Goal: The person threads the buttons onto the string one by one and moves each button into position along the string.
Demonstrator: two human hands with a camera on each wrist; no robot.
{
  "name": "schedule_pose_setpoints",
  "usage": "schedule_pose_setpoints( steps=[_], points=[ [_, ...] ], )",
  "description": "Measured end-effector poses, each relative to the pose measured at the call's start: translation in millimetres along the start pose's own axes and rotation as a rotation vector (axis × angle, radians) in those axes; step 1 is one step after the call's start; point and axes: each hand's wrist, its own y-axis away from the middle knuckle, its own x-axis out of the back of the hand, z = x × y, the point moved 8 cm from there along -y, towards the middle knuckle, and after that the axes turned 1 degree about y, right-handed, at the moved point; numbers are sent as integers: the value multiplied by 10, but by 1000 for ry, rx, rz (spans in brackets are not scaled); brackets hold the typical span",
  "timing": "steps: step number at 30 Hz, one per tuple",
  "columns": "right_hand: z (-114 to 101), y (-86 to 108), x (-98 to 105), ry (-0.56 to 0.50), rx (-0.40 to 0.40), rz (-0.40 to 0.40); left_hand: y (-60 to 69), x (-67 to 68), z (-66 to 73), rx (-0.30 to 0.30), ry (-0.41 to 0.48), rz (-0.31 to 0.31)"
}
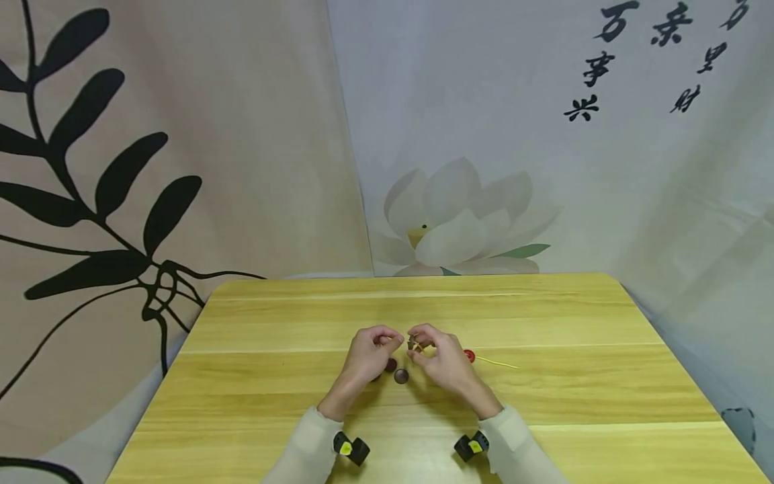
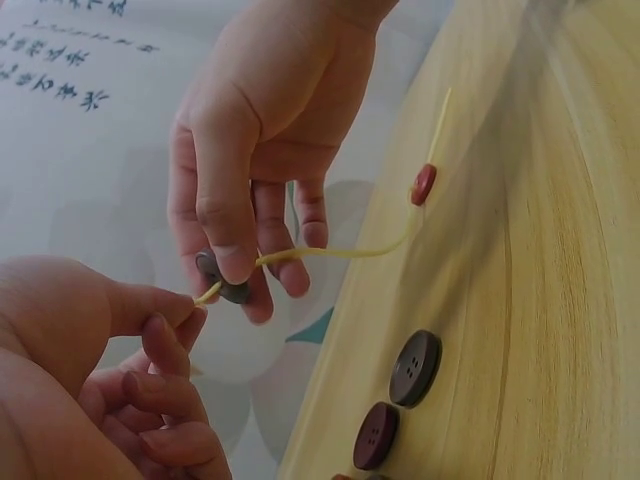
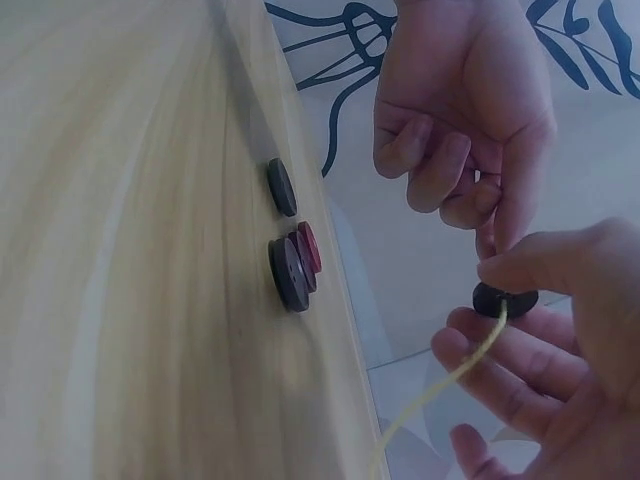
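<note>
Yellow wood-grain desk (image 1: 242, 417), pale printed cloth (image 1: 272, 134) behind it | right hand (image 1: 444, 359): grip closed, pinching dark grey round button (image 2: 235, 292) above the desk | left hand (image 1: 369, 354): grip closed, pinching thin yellow cord (image 2: 345, 252) passing through that button | red round button (image 2: 425, 185) along the cord, on the desk | hands facing each other over the desk

Yellow cord (image 2: 345, 253); red button (image 2: 424, 185); dark button (image 3: 524, 303); wood-grained tabletop (image 1: 574, 383)

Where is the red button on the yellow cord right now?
In the head view, the red button shows immediately right of the right hand, with a free end of the yellow cord extending further right.
</note>
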Motion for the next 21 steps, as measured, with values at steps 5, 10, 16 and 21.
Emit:
schedule_pose_setpoints(
  steps=[5, 10, 16, 21],
  points=[
    [30, -28, 20, -16, 7, -18, -28, -3, -2, -2, -1, 10],
    [68, -18, 13, -30, -10, -46, -24, 14, -39, 13, 2, 5],
    [139, 9, 28, -37, -62, -65, -6, 40, -49, 25, 10, -8],
    [174, 39, 56, -24, -69, -65, 3, 45, -59, 23, 6, -10]
  ],
)
